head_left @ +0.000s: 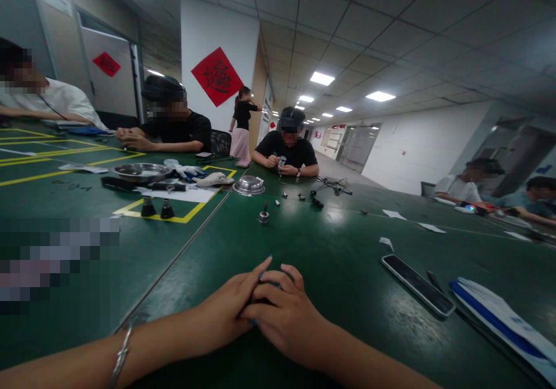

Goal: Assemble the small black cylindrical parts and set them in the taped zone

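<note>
My left hand (226, 308) and my right hand (284, 314) rest together on the green table (330, 244) near its front edge. The right hand lies partly over the left, fingers stretched and overlapping. Neither hand holds anything. A thin metal bracelet (120, 354) circles my left wrist. A small metal part (263, 216) stands on the table well beyond my hands. A black phone (417, 285) lies flat to the right of my right hand.
A metal bowl (248, 186) and a wider metal dish (141, 172) sit further back, with gloves (212, 179) and small parts around. Papers with a blue stripe (504, 319) lie at the right edge. Several people sit around the table; one opposite handles a small object.
</note>
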The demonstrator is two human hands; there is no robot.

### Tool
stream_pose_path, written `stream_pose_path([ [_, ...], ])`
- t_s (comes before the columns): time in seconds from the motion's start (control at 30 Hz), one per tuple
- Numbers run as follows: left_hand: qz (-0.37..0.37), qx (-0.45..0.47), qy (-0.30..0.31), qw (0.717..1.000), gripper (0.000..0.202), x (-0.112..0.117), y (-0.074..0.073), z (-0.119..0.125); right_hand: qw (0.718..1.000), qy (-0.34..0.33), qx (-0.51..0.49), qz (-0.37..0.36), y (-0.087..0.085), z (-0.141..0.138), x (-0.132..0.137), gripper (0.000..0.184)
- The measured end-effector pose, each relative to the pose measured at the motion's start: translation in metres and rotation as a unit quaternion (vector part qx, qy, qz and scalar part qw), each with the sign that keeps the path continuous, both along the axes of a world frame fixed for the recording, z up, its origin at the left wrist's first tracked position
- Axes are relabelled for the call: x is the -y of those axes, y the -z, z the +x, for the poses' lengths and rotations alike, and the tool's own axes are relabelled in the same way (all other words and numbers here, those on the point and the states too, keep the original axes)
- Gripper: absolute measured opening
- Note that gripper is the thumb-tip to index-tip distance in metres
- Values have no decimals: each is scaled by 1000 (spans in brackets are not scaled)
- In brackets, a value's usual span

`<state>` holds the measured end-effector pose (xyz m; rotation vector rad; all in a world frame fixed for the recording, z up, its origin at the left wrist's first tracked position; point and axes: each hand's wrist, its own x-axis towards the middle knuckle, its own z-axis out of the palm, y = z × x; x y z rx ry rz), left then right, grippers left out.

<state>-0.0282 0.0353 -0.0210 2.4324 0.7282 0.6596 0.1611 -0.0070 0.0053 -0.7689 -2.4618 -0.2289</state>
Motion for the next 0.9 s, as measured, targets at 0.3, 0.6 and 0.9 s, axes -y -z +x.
stream_pose_path([
  [0.3,-12,-41,18,999,40,7,-28,6,995,-20,-97,-17,-3,-1,1,20],
  [0.6,-33,-36,14,999,28,12,-41,7,996,44,-78,-3,-4,2,-4,19],
  [0.9,-13,-14,16,1000,35,6,-32,7,994,39,-72,66,-2,0,-6,19],
])
